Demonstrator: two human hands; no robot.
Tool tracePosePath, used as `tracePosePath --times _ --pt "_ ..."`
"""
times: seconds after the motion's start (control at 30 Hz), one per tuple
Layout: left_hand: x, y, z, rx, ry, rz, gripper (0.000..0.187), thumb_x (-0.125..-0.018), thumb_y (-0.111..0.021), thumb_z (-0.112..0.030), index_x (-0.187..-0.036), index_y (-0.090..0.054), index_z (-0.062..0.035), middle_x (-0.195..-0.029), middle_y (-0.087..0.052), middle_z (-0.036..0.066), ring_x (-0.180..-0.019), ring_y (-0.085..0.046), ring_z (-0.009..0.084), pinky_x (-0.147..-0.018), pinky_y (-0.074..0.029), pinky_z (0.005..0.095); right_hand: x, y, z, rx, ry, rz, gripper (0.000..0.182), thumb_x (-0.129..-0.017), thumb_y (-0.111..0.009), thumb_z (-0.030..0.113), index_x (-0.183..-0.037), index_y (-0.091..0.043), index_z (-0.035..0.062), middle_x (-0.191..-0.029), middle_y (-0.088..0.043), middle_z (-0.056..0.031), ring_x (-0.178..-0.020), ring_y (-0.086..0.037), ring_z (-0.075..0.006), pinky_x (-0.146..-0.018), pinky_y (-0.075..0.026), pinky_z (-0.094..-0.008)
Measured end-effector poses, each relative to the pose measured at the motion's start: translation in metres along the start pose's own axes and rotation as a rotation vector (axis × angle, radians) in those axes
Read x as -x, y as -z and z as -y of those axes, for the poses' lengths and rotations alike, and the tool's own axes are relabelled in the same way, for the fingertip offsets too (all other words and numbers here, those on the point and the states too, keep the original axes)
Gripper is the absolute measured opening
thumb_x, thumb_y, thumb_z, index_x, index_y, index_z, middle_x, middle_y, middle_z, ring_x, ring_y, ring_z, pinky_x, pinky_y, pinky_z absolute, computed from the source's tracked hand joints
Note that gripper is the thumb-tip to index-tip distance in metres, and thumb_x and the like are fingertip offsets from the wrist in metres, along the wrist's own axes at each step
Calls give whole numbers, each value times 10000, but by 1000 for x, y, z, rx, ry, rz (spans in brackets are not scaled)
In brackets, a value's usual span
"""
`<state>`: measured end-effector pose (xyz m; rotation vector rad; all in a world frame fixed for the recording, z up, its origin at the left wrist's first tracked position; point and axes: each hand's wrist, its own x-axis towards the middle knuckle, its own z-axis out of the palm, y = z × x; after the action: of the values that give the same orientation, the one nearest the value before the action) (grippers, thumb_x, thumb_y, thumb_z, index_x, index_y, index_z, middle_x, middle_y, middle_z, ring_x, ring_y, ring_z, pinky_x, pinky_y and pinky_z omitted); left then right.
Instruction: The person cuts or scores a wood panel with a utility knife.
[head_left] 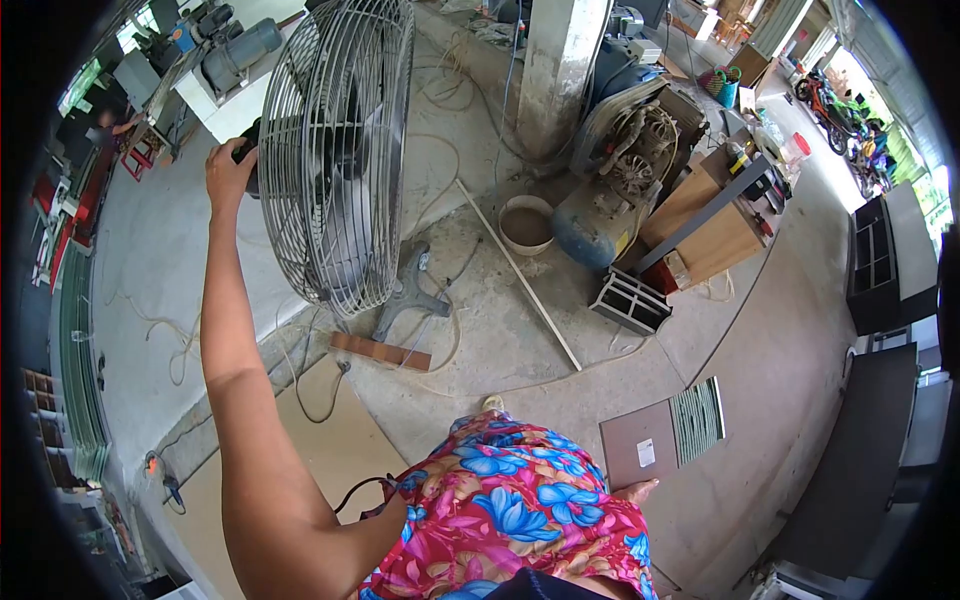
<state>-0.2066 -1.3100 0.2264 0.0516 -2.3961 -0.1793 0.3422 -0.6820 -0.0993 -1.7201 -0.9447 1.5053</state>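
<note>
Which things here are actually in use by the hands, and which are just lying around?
In use:
- left hand on the back of the floor fan
- right hand holding a flat board

Lying about:
- bucket
- compressor
- long white strip
- wooden block
- small crate

Grey fan [335,150]; pink-blue floral garment [515,510]

I stand in an open-sided workshop. The bare concrete floor [520,330] carries a large caged pedestal fan [335,150], an air compressor [620,170] with coiled hoses, and a bucket [526,224]. Loose cables trail across the floor. Electric motors [235,50] sit on a table at the far side, and a wooden table [715,215] holds small clutter. Parked motorbikes [840,115] stand outside in daylight.
</note>
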Motion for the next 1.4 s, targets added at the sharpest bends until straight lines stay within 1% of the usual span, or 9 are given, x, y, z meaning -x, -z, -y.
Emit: tracePosePath --times 0.13,0.33,0.43,0.53,0.7,0.83,0.9,1.2,1.4 --pt "0 3 -6 -24 31 10 332 -703 -653 -326 -924 -614 -81 -937 -579 123 -915 -532 298 -812 -418 372 -2 0 1 6 -35 20 637 -888 -307 481 -1246 -362 -43 -1264 -402 -153 -1120 -418 -292 -931 -339 -412" --pt "-1 6 -10 -58 26 45 336 -708 -655 -296 -958 -624 -74 -983 -578 114 -949 -523 282 -831 -410 362 1 2 3 98 -67 -20 639 -883 -315 484 -1238 -373 -44 -1245 -425 -159 -1102 -440 -296 -922 -353 -413" --pt "-4 2 -4 -18 -19 49 337 -716 -653 -276 -974 -624 -61 -997 -573 121 -958 -519 277 -842 -403 354 1 0 0 84 -46 -25 651 -875 -320 498 -1233 -379 -43 -1237 -430 -166 -1097 -446 -300 -906 -369 -424" --pt "-8 -3 9 54 -64 71 350 -722 -651 -258 -1000 -617 -49 -1010 -566 135 -966 -516 275 -853 -396 349 6 -3 1 65 -128 -70 663 -868 -320 512 -1231 -381 -40 -1233 -431 -169 -1097 -445 -307 -892 -383 -435" --pt "-14 -5 17 160 -76 155 360 -727 -649 -232 -1032 -603 -47 -1021 -555 163 -988 -507 283 -865 -387 347 40 -16 14 1 -59 -36 671 -865 -314 520 -1236 -373 -36 -1243 -418 -168 -1090 -447 -317 -871 -394 -453" --pt "-16 2 17 195 -153 199 350 -741 -634 -203 -1060 -593 -65 -1024 -553 161 -989 -504 286 -874 -383 347 50 -18 16 -44 -66 -10 669 -867 -312 517 -1244 -361 -33 -1250 -409 -166 -1090 -446 -318 -867 -392 -457" --pt "-15 8 11 185 -159 223 350 -747 -627 -192 -1072 -586 -71 -1022 -555 160 -983 -505 284 -878 -380 349 62 -20 21 26 -10 0 662 -868 -312 513 -1247 -360 -27 -1251 -408 -165 -1088 -446 -316 -877 -384 -452" --pt "-17 2 19 0 -97 254 359 -764 -613 -246 -1116 -574 -186 -1146 -491 145 -1066 -438 317 -913 -358 380 32 -11 1 87 -4 -25 652 -868 -326 505 -1248 -362 -24 -1254 -405 -167 -1084 -443 -311 -902 -358 -443" --pt "-18 -1 21 13 -104 263 363 -766 -603 -277 -1116 -575 -185 -1112 -515 145 -1053 -455 310 -910 -360 374 32 -12 4 127 29 -34 650 -867 -333 502 -1244 -368 -26 -1253 -406 -168 -1086 -440 -307 -908 -352 -438"
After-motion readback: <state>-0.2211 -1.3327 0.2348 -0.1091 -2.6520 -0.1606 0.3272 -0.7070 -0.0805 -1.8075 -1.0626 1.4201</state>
